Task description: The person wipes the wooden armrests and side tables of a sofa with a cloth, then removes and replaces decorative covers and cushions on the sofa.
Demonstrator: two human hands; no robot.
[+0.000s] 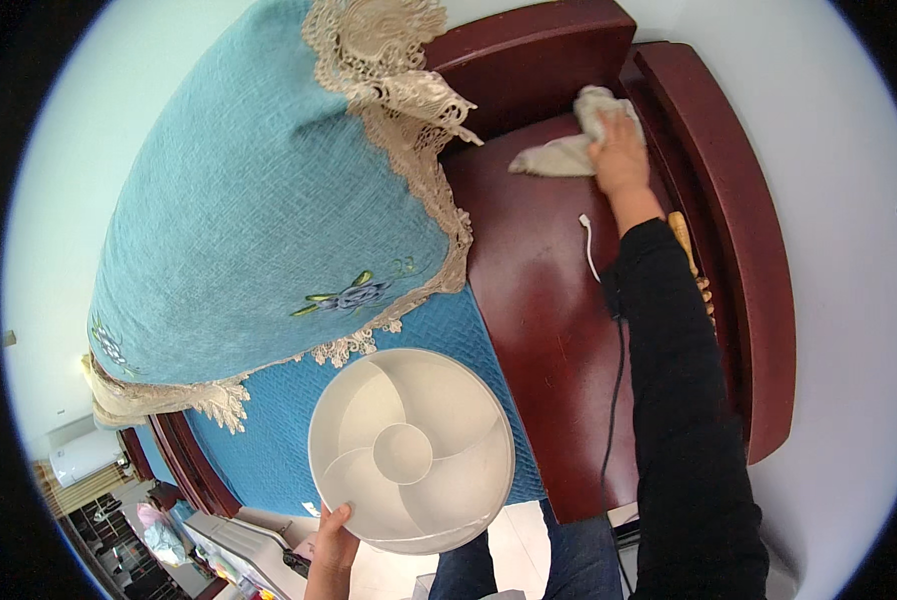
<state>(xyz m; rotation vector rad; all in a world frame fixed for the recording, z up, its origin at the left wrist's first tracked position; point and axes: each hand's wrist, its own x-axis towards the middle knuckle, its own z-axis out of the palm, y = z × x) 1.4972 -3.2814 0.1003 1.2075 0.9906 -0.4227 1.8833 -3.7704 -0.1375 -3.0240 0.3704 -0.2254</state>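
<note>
A round, pale divided serving tray (448, 386) with a small central cup is held at its lower left rim by my left hand (334, 529), thumb on top. My right hand (622, 159) reaches far out and presses a light cloth (557, 157) on the dark red wooden seat surface (523, 247), near the corner by the backrest. The cloth is bunched beneath and beyond my fingers, with one end spread to the left. Below that hand, a white cable plug (588, 238) lies on the wood, and a dark cord (615, 405) runs down beside my sleeve.
A large blue cushion (253, 202) with lace edging leans at the left over a blue quilted seat cover (283, 457). A wooden-handled beaded object (681, 236) lies by the red wooden armrest (748, 225). Farther off at lower left are a white appliance (85, 457) and shelving.
</note>
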